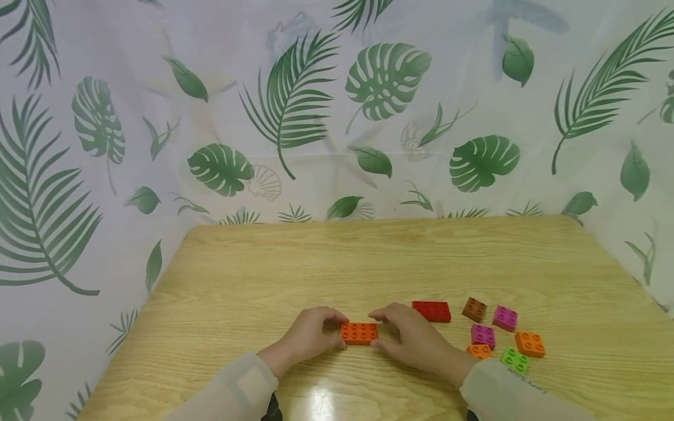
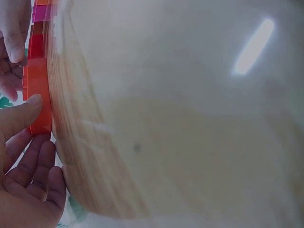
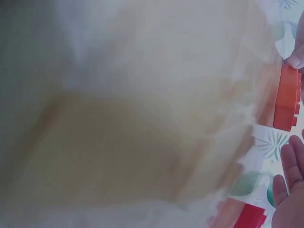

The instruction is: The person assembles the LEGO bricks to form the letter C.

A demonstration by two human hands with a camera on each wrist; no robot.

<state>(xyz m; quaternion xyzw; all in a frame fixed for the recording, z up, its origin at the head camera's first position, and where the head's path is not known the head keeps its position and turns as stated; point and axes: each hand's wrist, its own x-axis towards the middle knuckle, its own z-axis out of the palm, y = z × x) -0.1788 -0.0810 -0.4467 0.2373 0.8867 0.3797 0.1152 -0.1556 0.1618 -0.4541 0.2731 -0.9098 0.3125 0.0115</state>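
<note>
An orange-red two-by-four toy building brick (image 1: 360, 334) lies on the wooden table, studs up, between the two hands. My left hand (image 1: 310, 336) pinches its left end; in the left wrist view the thumb presses the brick's near side (image 2: 39, 83) and the fingers curl behind its end. Beside the right end is my right hand (image 1: 413, 339), thumb and fingers spread around that end. In the right wrist view a gap shows between the extended right fingers (image 3: 292, 164) and the brick (image 3: 286, 97).
Behind the right hand lies a red brick (image 1: 434, 313). Further right are small two-by-two bricks: a brown one (image 1: 474, 309), two magenta ones (image 1: 505, 318), two orange ones (image 1: 530, 344) and a green one (image 1: 515, 360). A leaf-patterned curtain (image 1: 316, 193) borders the table's back edge.
</note>
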